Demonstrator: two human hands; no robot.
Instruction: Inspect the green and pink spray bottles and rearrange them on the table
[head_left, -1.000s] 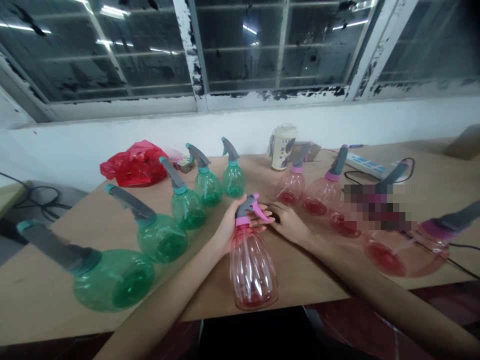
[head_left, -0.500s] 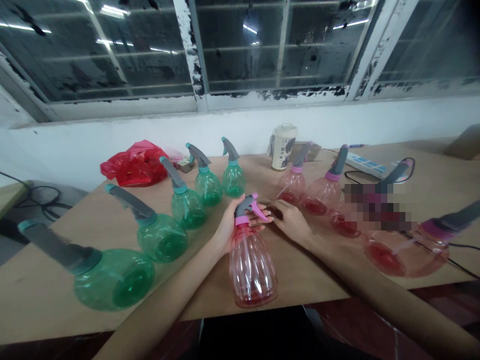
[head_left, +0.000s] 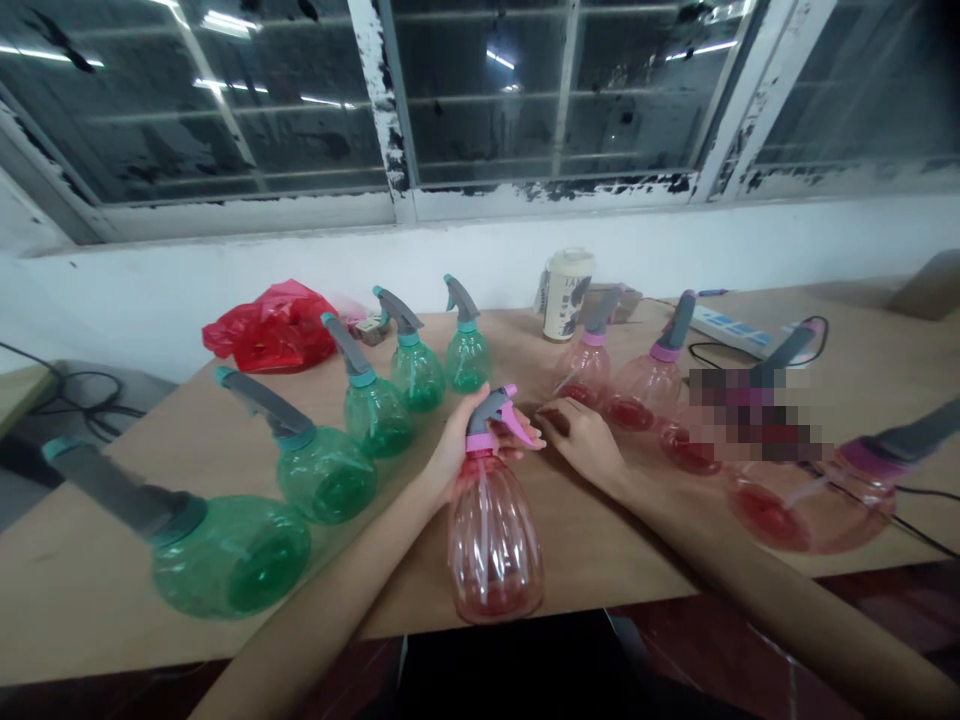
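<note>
The left hand [head_left: 466, 452] grasped a pink spray bottle [head_left: 493, 545] at the neck, its fingers [head_left: 521, 442] clenched around it just below the gray spray head [head_left: 484, 410]. The pink trigger [head_left: 517, 422] stood clear above them. The bottle lay near the front of the wooden surface [head_left: 97, 590], tilted with its base toward the wearer; whether the base touched the surface could not be told. The right hand [head_left: 581, 447] was open and held nothing, its relaxed fingers [head_left: 551, 418] just beside the trigger. Whether they touched the left hand could not be told.

A hold at the neck looked sound for this clear plastic bottle, keeping it steady and leaving the trigger free.

Green spray bottles [head_left: 326, 475] fanned out to the left, and more pink spray bottles [head_left: 634, 395] to the right, one of them pixelated. Farther back were a red plastic bag [head_left: 266, 328], a paper cup [head_left: 568, 295] and a power strip [head_left: 731, 332].
</note>
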